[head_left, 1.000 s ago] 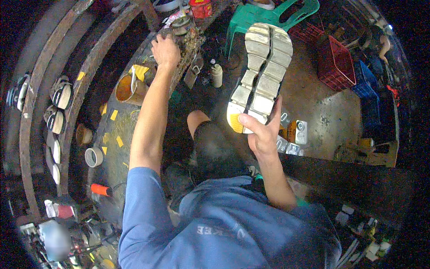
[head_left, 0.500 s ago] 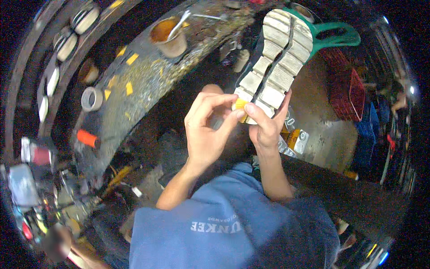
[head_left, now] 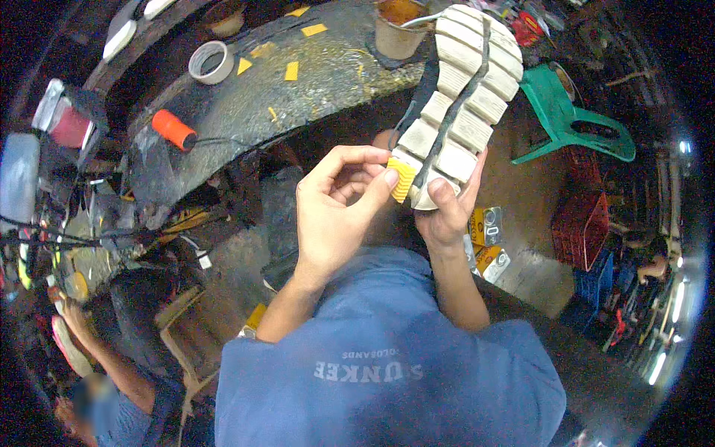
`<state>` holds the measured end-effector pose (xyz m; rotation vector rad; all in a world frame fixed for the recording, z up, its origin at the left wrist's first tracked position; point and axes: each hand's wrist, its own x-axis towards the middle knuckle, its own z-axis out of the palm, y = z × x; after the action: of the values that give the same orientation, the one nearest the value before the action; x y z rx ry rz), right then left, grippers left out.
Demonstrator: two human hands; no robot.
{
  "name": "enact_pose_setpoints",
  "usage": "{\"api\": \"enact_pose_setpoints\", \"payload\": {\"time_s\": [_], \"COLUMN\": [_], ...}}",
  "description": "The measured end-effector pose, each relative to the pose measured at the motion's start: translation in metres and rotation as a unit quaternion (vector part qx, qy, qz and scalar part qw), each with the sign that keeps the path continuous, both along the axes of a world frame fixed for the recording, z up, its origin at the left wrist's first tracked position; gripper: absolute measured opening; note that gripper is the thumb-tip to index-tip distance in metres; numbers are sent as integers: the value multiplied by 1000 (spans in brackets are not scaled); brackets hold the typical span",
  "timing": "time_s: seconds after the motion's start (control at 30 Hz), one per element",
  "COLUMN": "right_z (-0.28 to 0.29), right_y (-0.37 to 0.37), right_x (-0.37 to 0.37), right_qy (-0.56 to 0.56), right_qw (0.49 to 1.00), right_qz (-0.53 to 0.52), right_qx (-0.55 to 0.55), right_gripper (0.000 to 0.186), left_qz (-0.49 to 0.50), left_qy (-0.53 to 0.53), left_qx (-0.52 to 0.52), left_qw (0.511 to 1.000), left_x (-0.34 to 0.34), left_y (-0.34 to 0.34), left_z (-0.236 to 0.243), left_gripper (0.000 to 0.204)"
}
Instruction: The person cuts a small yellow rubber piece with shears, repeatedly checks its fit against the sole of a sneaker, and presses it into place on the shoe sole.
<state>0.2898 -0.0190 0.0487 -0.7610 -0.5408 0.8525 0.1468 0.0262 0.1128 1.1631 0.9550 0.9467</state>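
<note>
A shoe [head_left: 485,109] is held sole up in front of me, its pale, blocky sole split lengthwise by a dark groove. My right hand [head_left: 445,220] grips its near end, thumb on the sole and fingers along the right edge. At the near left corner sits a small yellow ribbed rubber piece [head_left: 402,181]. My left hand [head_left: 328,205] pinches that piece between thumb and forefinger, against the sole's edge; its other fingers curl inward. The shoe's upper is mostly hidden beneath the sole.
On the curved workbench [head_left: 223,127] are a tape roll [head_left: 194,67], an orange cylinder [head_left: 173,130], yellow scraps [head_left: 291,71] and a brown-filled cup [head_left: 397,41]. A green plastic chair [head_left: 555,104] and red crate [head_left: 581,231] stand right. A co-worker's arm [head_left: 119,365] is lower left.
My right thumb has come off the yellow piece and rests on the sole. The piece's ribbed face shows more fully. The whole view has swung, shifting the bench and chair in the picture.
</note>
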Motion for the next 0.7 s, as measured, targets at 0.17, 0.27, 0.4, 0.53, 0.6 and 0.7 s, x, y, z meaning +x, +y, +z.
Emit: {"api": "enact_pose_setpoints", "payload": {"time_s": [0.17,0.27,0.4,0.53,0.6,0.7], "right_z": [-3,2,13,20,22,26], "right_y": [0,2,-3,-7,-9,-15], "right_x": [7,8,5,11,17,27], "right_qy": [-50,-72,-35,21,42,77], "right_qw": [999,997,999,994,987,977], "right_qz": [4,8,28,100,152,194], "right_qx": [-6,-2,6,34,37,40], "right_gripper": [103,103,102,99,93,90], "left_qz": [35,29,-45,-151,-222,-218], "left_qy": [30,10,7,-127,-208,-271], "left_qx": [87,73,18,12,-9,-41], "left_qw": [995,997,999,980,953,937], "left_x": [4,1,-9,-2,8,21], "left_y": [0,-3,3,24,25,10], "left_z": [-11,-9,-11,-31,-40,-42], "left_gripper": [29,30,55,108,119,124]}}
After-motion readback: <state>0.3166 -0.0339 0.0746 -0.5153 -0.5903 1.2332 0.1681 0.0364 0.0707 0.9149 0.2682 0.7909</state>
